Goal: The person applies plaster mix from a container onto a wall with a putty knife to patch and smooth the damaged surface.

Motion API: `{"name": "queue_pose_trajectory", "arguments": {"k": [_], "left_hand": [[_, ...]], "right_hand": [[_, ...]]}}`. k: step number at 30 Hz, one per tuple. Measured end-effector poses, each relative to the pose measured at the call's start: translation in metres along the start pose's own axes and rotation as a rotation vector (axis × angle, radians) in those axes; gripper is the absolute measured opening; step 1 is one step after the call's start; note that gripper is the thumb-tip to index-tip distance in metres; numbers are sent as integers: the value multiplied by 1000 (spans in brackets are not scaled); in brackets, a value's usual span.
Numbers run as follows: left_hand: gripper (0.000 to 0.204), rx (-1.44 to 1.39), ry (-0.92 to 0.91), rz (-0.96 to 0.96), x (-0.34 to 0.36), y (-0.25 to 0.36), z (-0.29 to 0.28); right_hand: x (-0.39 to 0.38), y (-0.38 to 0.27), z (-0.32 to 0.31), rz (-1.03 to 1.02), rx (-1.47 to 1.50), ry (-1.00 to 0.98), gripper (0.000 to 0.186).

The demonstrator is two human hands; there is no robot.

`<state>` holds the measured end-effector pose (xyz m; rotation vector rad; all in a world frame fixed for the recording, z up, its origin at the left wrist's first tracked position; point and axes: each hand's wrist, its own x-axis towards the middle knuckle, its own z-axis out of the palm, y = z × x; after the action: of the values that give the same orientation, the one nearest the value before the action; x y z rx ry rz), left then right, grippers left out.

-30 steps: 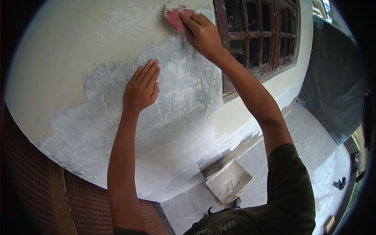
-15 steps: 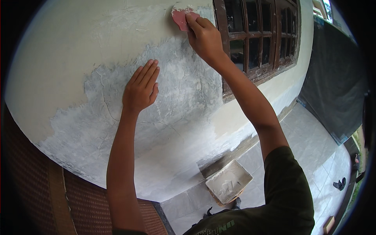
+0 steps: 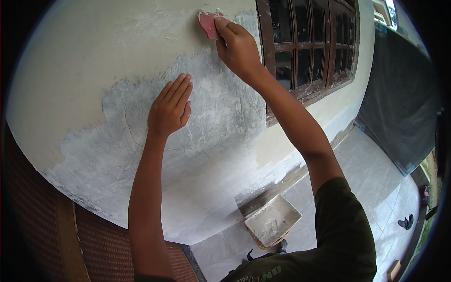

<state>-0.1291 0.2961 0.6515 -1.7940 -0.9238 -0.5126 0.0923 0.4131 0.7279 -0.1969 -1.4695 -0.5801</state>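
Observation:
A pinkish-red putty scraper (image 3: 208,26) is gripped in my right hand (image 3: 239,49), high on the wall just left of the window frame. White paste lines the scraper's upper edge, which is at the wall surface. My left hand (image 3: 170,105) lies flat with its fingers stretched out against the wall (image 3: 221,108), over a grey-white patch of uneven filler. Cream paint surrounds that patch above and to the left. A thin crack runs down the patch left of my left hand.
A brown wooden window (image 3: 307,51) with small panes is at the upper right. Below, a tray (image 3: 274,221) of white paste rests on a round support on the grey tiled floor (image 3: 221,249). A dark sheet (image 3: 394,94) hangs at right; a woven brown panel (image 3: 105,244) stands lower left.
My right hand and the scraper have shifted slightly left along the wall. My left hand stays nearly in place.

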Motion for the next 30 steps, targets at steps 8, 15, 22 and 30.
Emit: {"name": "queue_pose_trajectory", "arguments": {"k": [8, 15, 22, 30], "left_hand": [[44, 3, -83, -33, -11, -7, 4], [44, -5, 21, 4, 2, 3, -1], [44, -14, -31, -21, -7, -5, 2], [45, -17, 14, 11, 2, 2, 4]], "right_hand": [[-74, -64, 10, -66, 89, -238, 52], [16, -15, 9, -22, -45, 15, 42], [-64, -66, 15, -40, 39, -212, 45], [13, -6, 19, -5, -99, 25, 40]]}}
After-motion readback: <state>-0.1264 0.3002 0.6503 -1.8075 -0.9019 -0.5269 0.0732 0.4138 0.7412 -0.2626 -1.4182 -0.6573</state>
